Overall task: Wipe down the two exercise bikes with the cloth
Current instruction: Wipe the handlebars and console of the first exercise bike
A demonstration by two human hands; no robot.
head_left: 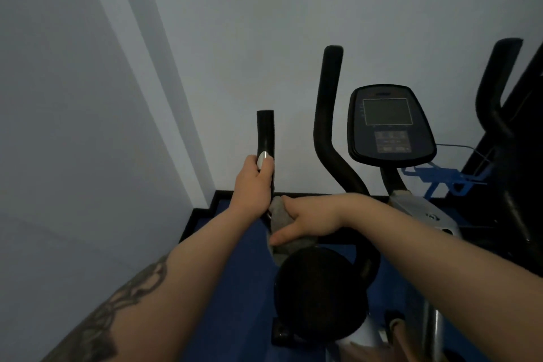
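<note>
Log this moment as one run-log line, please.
left hand: grips handlebar | right hand: presses cloth on bar

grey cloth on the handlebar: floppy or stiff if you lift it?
Probably floppy: the crumpled grey cloth bunches around the black handlebar under the right hand. Likely light; its loose end hangs. Probably grippy, not slippery: it looks like soft fabric.

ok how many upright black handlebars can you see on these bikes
3. One at centre, gripped by the left hand; one just left of the console; one at the right edge. Others may be out of frame.
</note>
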